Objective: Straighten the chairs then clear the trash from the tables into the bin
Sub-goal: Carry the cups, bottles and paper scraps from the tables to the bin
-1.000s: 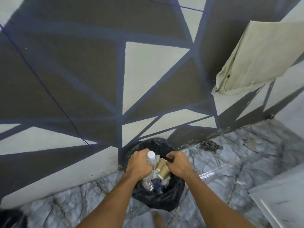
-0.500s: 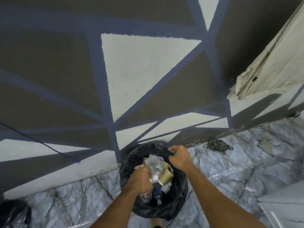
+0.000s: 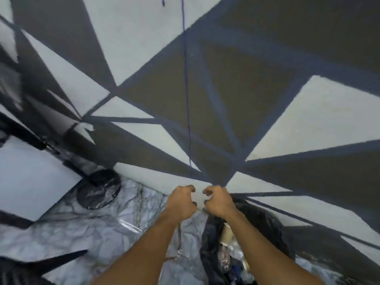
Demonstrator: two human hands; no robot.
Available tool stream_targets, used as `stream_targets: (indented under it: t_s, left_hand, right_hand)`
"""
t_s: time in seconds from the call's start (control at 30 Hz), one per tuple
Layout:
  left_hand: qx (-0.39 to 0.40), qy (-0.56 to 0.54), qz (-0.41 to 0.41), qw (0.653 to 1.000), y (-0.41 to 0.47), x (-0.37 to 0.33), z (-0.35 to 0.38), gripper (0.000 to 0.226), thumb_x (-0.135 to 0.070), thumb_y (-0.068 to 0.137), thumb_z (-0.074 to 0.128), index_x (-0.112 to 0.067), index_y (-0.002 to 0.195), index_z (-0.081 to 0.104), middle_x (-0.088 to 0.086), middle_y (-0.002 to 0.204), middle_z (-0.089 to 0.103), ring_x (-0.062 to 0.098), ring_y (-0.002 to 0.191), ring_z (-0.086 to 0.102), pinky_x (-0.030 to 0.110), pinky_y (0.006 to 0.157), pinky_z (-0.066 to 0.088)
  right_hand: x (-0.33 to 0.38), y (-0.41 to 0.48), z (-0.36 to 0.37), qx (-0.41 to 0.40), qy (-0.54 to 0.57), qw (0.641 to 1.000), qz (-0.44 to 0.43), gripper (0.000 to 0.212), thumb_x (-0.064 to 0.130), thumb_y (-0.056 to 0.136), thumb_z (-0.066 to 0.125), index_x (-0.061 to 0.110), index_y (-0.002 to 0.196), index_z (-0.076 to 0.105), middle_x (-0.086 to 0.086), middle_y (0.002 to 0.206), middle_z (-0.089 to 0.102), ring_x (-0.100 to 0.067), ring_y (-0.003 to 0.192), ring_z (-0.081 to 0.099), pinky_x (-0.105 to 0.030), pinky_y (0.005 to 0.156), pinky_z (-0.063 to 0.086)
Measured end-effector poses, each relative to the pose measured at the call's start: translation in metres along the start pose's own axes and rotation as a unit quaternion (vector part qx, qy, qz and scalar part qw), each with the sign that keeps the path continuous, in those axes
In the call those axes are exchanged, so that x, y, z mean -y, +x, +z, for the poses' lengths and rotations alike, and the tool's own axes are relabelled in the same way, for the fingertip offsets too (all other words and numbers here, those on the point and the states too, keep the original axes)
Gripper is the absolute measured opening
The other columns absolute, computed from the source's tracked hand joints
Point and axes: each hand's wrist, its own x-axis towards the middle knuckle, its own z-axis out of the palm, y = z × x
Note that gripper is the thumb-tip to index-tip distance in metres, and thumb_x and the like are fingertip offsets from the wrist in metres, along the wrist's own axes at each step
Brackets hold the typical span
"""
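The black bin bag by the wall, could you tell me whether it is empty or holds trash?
Holds trash: the black bin bag gapes open, showing a paper cup and clear plastic inside.

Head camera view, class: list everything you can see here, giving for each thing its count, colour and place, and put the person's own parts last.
Bin: one, lined with a black bag, on the floor at lower right, below the right forearm.
Paper cup: one, tan, inside the bin.
Other trash: count unclear, clear plastic and blue bits, inside the bin below the cup.
Black bag: one, shiny black, on the floor at left by the wall.
White panel: one, white, far left.
Cord: one, blue, hanging down the wall at centre.
Wall: brown and white triangles with blue lines.
Floor: grey marble.
Left hand: fingers curled, empty, to the left of the bin.
Right hand: fingers curled, empty, above the bin's near rim.
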Motion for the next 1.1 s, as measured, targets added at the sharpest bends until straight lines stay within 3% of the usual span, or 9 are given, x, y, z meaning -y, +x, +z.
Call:
stream_targets:
  t_s: [0.23, 0.33, 0.43, 0.63, 0.73, 0.8, 0.87, 1.03, 1.1]
  left_hand:
    - [-0.139, -0.048, -0.142, 0.979, -0.135, 0.154, -0.086, 0.047, -0.033, 0.078, 0.06, -0.027, 0.125, 0.059, 0.002, 0.121, 0.065, 0.027, 0.117, 0.059, 0.036, 0.094, 0.05]
    - [-0.204, -0.069, -0.191, 0.958, -0.213, 0.225, -0.115, 0.048, -0.044, 0.075, 0.052, -0.038, 0.122, 0.06, -0.003, 0.118, 0.067, 0.022, 0.111, 0.063, 0.039, 0.09, 0.054]
    - [-0.258, -0.083, -0.257, 0.927, -0.304, 0.271, -0.142, 0.04, -0.035, 0.075, 0.056, -0.034, 0.115, 0.063, -0.003, 0.108, 0.07, 0.022, 0.102, 0.064, 0.039, 0.086, 0.055]
    - [-0.396, -0.109, -0.408, 0.815, -0.481, 0.339, -0.149, 0.032, -0.025, 0.082, 0.059, -0.023, 0.113, 0.064, 0.0, 0.101, 0.072, 0.023, 0.096, 0.066, 0.032, 0.076, 0.052]
    - [-0.437, -0.12, -0.472, 0.756, -0.555, 0.362, -0.14, 0.034, -0.024, 0.079, 0.058, -0.023, 0.112, 0.063, -0.002, 0.094, 0.071, 0.023, 0.091, 0.066, 0.039, 0.08, 0.055]
    - [-0.456, -0.13, -0.52, 0.711, -0.597, 0.38, -0.13, 0.038, -0.025, 0.079, 0.058, -0.022, 0.116, 0.063, 0.0, 0.105, 0.072, 0.025, 0.1, 0.065, 0.039, 0.087, 0.055]
    - [-0.466, -0.145, -0.555, 0.674, -0.632, 0.4, -0.121, 0.049, -0.029, 0.081, 0.06, -0.023, 0.13, 0.06, 0.0, 0.123, 0.068, 0.024, 0.114, 0.062, 0.036, 0.096, 0.051]
    - [-0.432, -0.198, -0.634, 0.61, -0.683, 0.462, -0.086, 0.035, -0.022, 0.078, 0.059, -0.026, 0.113, 0.063, -0.002, 0.107, 0.07, 0.024, 0.1, 0.065, 0.035, 0.084, 0.053]
    - [-0.408, -0.224, -0.666, 0.582, -0.695, 0.486, -0.061, 0.04, -0.015, 0.078, 0.058, -0.026, 0.117, 0.062, -0.003, 0.113, 0.068, 0.023, 0.103, 0.064, 0.036, 0.087, 0.054]
  right_hand:
    - [0.157, -0.046, 0.112, 0.086, -0.052, 0.982, -0.16, 0.037, 0.018, 0.071, 0.062, 0.024, 0.106, 0.071, 0.002, 0.11, 0.07, -0.019, 0.1, 0.066, -0.028, 0.089, 0.052]
    - [0.234, -0.096, 0.172, 0.126, -0.051, 0.96, -0.246, 0.03, 0.01, 0.073, 0.06, 0.017, 0.099, 0.074, -0.001, 0.1, 0.074, -0.021, 0.094, 0.068, -0.031, 0.085, 0.054]
    - [0.303, -0.155, 0.235, 0.185, -0.046, 0.922, -0.337, 0.027, 0.012, 0.075, 0.064, 0.016, 0.1, 0.074, 0.007, 0.095, 0.073, -0.011, 0.089, 0.066, -0.026, 0.083, 0.053]
    - [0.398, -0.269, 0.356, 0.305, -0.104, 0.824, -0.467, 0.033, 0.011, 0.083, 0.061, 0.017, 0.114, 0.069, 0.001, 0.105, 0.071, -0.014, 0.096, 0.065, -0.025, 0.082, 0.052]
    - [0.429, -0.327, 0.415, 0.359, -0.124, 0.763, -0.523, 0.029, 0.009, 0.082, 0.06, 0.015, 0.109, 0.07, 0.002, 0.092, 0.068, -0.014, 0.086, 0.064, -0.021, 0.072, 0.051]
    - [0.444, -0.364, 0.456, 0.393, -0.14, 0.731, -0.54, 0.033, 0.011, 0.08, 0.062, 0.019, 0.111, 0.069, 0.002, 0.094, 0.069, -0.013, 0.087, 0.064, -0.015, 0.072, 0.047]
    - [0.453, -0.395, 0.497, 0.433, -0.152, 0.704, -0.541, 0.039, 0.015, 0.078, 0.066, 0.022, 0.116, 0.068, 0.003, 0.108, 0.069, -0.013, 0.1, 0.064, -0.018, 0.083, 0.047]
    - [0.471, -0.422, 0.591, 0.472, -0.219, 0.654, -0.549, 0.048, 0.018, 0.078, 0.064, 0.02, 0.126, 0.061, 0.0, 0.13, 0.059, -0.018, 0.118, 0.056, -0.028, 0.096, 0.046]
    - [0.478, -0.421, 0.629, 0.474, -0.258, 0.644, -0.543, 0.052, 0.016, 0.08, 0.062, 0.02, 0.132, 0.057, -0.003, 0.137, 0.054, -0.021, 0.122, 0.053, -0.029, 0.097, 0.044]
